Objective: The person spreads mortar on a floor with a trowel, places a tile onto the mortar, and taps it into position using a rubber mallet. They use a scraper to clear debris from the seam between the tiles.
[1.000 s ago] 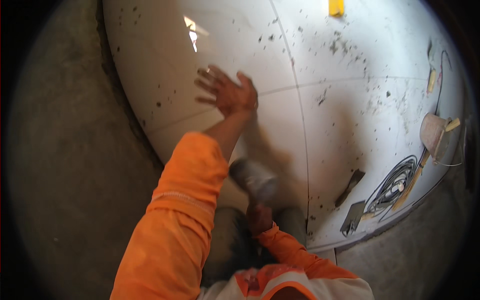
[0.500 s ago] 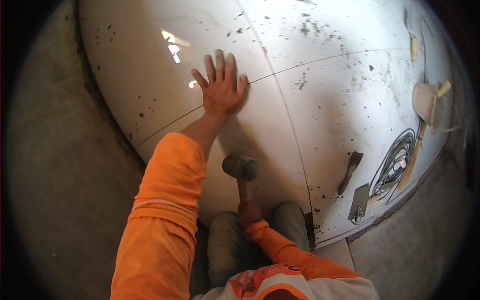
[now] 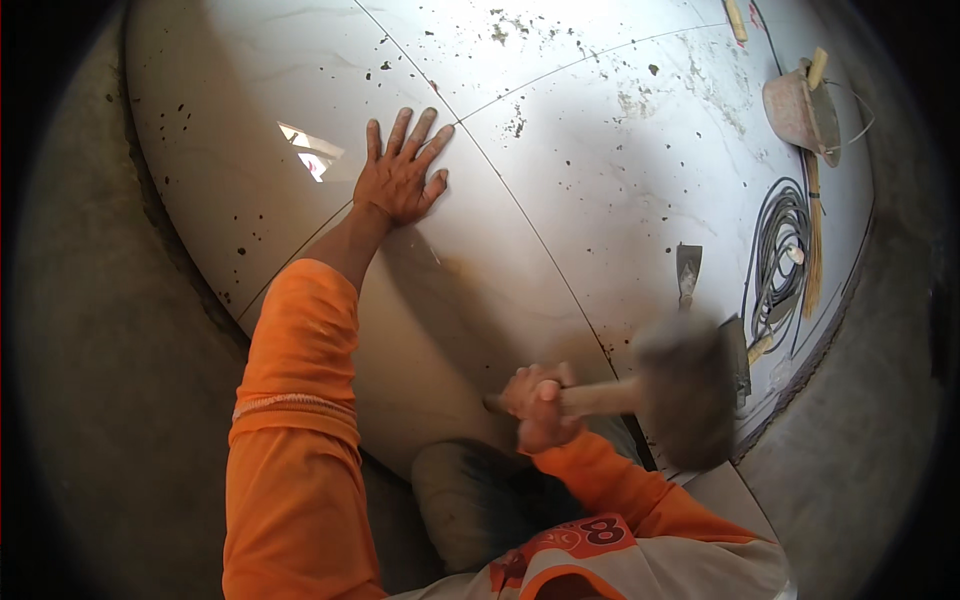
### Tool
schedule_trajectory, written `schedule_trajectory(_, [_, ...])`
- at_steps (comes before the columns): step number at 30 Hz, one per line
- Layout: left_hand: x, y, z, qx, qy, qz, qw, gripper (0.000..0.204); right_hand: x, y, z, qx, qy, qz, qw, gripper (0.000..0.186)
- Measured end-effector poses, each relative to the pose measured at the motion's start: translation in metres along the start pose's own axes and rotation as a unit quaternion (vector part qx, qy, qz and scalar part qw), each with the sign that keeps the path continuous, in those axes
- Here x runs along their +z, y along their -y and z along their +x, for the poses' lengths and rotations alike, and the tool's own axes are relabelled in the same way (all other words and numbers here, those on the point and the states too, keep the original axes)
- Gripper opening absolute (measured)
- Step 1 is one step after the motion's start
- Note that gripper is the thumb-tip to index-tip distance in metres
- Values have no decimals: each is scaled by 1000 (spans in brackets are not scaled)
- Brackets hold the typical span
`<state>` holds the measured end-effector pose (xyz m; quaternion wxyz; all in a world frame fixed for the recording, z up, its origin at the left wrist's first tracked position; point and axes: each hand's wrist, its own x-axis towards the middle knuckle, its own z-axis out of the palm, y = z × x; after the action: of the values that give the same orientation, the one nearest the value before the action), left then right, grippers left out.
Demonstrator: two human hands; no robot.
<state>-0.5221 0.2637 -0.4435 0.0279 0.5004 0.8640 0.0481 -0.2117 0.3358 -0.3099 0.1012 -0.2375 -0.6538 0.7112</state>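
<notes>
My left hand [image 3: 398,180] lies flat on a glossy white floor tile [image 3: 450,320], fingers spread across the seam close to where the joints cross. In my right hand [image 3: 543,405] is a rubber mallet [image 3: 686,392], held by its wooden handle. Its dark head is raised off the floor to the right of the hand and blurred by motion. Part of a scraper [image 3: 688,268] shows just beyond the mallet head, which hides some of the tools behind it.
To the right lie a coil of dark cable [image 3: 776,250], a straw brush [image 3: 813,250] and a partly hidden trowel [image 3: 740,355]. A dirty bucket [image 3: 795,110] stands farther off. Crumbs of mortar dot the tiles. Rough grey concrete [image 3: 75,330] borders the tiling on the left.
My right hand has swung the mallet up and to the right from low over the tile. The left hand appears slightly lower and further left, still flat; the whole view has shifted too.
</notes>
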Motion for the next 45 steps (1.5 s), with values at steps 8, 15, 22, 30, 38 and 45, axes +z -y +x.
schedule_trajectory(8, [15, -50, -12, -83, -38, -5, 996, 65, 26, -96, -101, -35, 46, -251, 966, 34])
schedule_trajectory(15, [5, -51, 3, 37, -27, -31, 998, 65, 10, -40, -84, -132, 124, -189, 965, 56])
schedule_trajectory(22, [4, -68, 14, 12, -6, -2, 1000, 64, 13, -133, -144, 135, 208, -299, 921, 51])
schedule_trajectory(30, [8, -112, -5, 36, -7, -83, 996, 63, 0, -97, -147, 373, 180, -223, 883, 50])
schedule_trajectory(38, [14, -92, 17, -60, -38, -66, 995, 66, 11, -83, -112, 508, 115, -190, 832, 45])
schedule_trajectory(45, [18, -64, 26, -162, -73, -24, 984, 69, 3, -64, -84, 467, 43, -168, 867, 50])
